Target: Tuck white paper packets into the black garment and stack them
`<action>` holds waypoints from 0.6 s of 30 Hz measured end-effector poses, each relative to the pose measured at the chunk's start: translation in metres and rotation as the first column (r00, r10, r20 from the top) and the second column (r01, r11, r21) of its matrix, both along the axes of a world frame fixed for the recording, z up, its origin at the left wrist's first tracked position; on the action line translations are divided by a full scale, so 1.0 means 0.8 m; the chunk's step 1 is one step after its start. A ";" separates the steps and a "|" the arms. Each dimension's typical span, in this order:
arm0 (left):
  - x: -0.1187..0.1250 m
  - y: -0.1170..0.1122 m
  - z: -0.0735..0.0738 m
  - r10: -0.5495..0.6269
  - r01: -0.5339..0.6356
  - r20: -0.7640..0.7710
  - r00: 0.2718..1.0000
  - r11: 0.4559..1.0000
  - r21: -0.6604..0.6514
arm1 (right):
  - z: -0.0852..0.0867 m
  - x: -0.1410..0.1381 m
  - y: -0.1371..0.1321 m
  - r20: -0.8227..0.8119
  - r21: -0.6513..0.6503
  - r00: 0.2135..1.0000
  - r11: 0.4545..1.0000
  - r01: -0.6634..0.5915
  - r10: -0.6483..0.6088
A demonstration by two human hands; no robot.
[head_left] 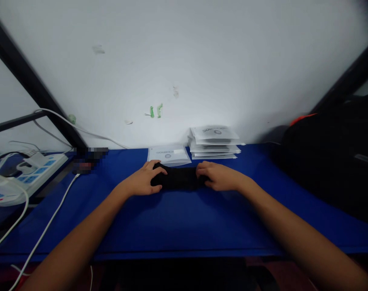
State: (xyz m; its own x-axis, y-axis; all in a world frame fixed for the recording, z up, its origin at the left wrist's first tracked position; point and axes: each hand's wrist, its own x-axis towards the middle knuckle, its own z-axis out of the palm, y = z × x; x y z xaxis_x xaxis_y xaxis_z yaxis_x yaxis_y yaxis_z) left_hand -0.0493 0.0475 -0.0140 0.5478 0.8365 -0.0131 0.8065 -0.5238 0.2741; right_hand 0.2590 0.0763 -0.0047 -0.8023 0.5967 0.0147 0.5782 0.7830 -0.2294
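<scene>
A strip of black cloth [181, 178], seemingly folded, stretches sideways on the blue table between my two hands. My left hand [146, 178] is closed on its left end, the thumb at the near edge and the fingers over the top. At the right end, the curled fingers of my right hand [217, 176] grip the fabric. Just behind the cloth lies a flat whitish plastic bag [169, 154] with dark print. To its right, a stack of similar bags [214, 142] rests against the wall. What kind of item the cloth is cannot be made out.
On the left sits a white power strip [35, 173] with cables. A white cord [55, 212] runs over the blue table [184, 222] past its near edge. A large black bag [332, 157] fills the right side. The white wall [202, 68] rises behind.
</scene>
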 end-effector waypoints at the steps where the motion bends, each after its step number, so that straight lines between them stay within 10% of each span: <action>1: 0.000 0.002 -0.003 0.032 -0.032 0.006 0.999 0.999 -0.016 | 0.002 0.000 -0.002 0.005 -0.023 1.000 1.000 0.012 -0.012; 18: -0.024 0.022 0.002 0.201 -0.202 0.023 0.979 0.978 0.043 | -0.008 0.000 0.003 0.041 -0.008 0.994 0.995 0.097 -0.096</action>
